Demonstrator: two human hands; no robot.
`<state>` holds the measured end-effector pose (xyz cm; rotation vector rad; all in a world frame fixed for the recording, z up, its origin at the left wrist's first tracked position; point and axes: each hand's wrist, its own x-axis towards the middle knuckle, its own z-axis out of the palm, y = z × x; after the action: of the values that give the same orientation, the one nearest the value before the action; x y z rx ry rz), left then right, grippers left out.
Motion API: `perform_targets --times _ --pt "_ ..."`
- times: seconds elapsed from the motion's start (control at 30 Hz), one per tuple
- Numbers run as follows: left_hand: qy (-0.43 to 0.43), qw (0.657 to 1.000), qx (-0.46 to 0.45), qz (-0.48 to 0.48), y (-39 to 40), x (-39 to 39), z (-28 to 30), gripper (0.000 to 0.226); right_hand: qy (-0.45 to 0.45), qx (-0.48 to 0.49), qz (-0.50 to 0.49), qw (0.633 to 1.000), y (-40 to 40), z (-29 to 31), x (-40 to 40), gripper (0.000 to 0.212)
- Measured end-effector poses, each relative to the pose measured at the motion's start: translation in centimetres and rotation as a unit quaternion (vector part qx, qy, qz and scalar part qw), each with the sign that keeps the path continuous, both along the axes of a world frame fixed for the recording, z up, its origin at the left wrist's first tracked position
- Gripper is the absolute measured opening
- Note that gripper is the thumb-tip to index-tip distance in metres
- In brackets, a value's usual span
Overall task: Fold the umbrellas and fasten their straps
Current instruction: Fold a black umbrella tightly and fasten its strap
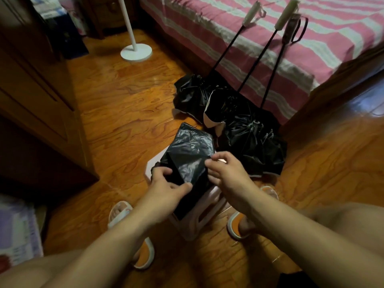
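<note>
1. The left hand (pixel 166 182) reaches in from the near left, fingers curled over the left edge of the black umbrella (pixel 190 161), thumb pressed on the cloth at the near side, so it grips the fabric.
2. The right hand (pixel 226 173) comes in from the near right, with its thumb and forefinger closed on the right edge of the same black cloth, the other fingers bent loosely below.
3. That umbrella lies bunched and creased on a small pale stool (pixel 195 221), between the two hands, its far end sticking out toward the bed.
4. Whether its strap is fastened I cannot tell; the hands cover that part.
5. Just beyond it, on the wooden floor (pixel 116 113), three more umbrellas (pixel 239 115) rest in a loose black heap, canopies down and unfolded.
6. Their thin black shafts slant up to the far right and their handles (pixel 285 16) lean on the pink striped bed (pixel 311 38).
7. A white stand base (pixel 136 51) sits on the floor at the far left, well apart from the heap.
8. A dark wooden cabinet (pixel 37 96) fills the left side.
9. Near the stool, the person's feet wear orange and white slippers (pixel 143 252), one on each side.
</note>
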<state>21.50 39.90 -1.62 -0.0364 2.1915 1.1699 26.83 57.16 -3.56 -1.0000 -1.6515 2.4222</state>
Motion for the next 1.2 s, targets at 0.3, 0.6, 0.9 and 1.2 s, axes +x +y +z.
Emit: perform_targets --times 0.3,0.6,0.9,1.2 --pt "0.077 0.980 0.171 0.063 1.0 -4.4 2.5 0.037 -0.035 0.096 -0.015 0.995 2.4 0.9 -0.5 0.034" --pt "0.072 0.985 0.155 0.037 1.0 -5.5 1.9 0.018 -0.056 0.291 0.082 0.952 1.8 -2.3 0.2 0.036" --pt "0.089 0.977 0.195 -0.001 0.6 -4.8 1.8 0.023 -0.055 0.331 0.112 0.935 1.6 -3.3 -0.3 0.031" --pt "0.036 0.960 0.276 0.017 1.0 -4.7 2.6 0.033 0.005 0.188 0.196 0.962 1.7 -1.7 -0.4 0.046"
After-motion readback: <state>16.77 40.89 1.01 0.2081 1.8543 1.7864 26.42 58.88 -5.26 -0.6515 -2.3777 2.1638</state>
